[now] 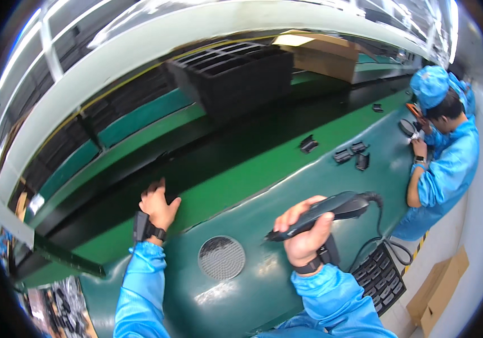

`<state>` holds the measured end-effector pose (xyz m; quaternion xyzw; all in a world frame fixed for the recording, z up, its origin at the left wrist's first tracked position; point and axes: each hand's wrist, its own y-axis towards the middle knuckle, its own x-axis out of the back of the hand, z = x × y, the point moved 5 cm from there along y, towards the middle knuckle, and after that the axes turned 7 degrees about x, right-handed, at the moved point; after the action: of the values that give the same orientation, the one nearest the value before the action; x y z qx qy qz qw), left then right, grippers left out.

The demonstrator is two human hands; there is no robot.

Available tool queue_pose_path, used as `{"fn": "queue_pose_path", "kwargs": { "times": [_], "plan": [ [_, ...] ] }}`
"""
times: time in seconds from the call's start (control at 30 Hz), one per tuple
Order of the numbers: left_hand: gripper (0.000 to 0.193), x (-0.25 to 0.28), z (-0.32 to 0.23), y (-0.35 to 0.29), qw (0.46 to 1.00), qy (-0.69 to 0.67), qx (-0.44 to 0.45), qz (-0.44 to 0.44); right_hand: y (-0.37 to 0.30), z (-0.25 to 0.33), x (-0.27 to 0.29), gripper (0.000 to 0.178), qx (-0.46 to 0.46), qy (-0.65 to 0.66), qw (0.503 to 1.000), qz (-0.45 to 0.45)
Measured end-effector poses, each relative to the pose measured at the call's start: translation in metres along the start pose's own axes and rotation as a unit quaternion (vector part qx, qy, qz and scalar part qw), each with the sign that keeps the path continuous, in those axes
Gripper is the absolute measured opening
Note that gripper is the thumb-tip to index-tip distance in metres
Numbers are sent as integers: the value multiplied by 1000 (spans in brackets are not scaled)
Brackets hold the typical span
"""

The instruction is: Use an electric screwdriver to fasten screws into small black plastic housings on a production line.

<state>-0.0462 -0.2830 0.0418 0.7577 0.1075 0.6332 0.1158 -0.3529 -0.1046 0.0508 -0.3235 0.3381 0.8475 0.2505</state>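
Note:
My right hand (303, 234) is wrapped round a glossy black handheld tool (337, 208). The tool has a narrow tip at its left end and a cord (379, 219) leaving its wide end; its exact kind is unclear. It is held above the green tabletop (269, 293). Over the near edge of the dark conveyor belt (196, 152), my left hand (160, 207) reaches out with fingers apart and nothing in it. Between my forearms, a round grey textured disc (222, 257) lies on the tabletop.
Several small black plastic parts (343, 155) lie ahead on the right. A black divided crate (236, 79) and a cardboard box (320, 53) stand beyond the belt. At right, a co-worker in blue (450, 146) handles something small. A black compartment tray (379, 276) sits lower right.

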Motion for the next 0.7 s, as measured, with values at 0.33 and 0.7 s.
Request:
{"fn": "queue_pose_path", "kwargs": {
  "times": [0.33, 0.7],
  "plan": [
    [60, -42, -314, -111, 840, -329, -385, 194, 38, 85, 62, 64, 254, 119, 951, -131],
    [23, -58, -356, -158, 835, -223, -470, 181, 41, 99, 100, 57, 251, 72, 915, -306]
  ]
}}
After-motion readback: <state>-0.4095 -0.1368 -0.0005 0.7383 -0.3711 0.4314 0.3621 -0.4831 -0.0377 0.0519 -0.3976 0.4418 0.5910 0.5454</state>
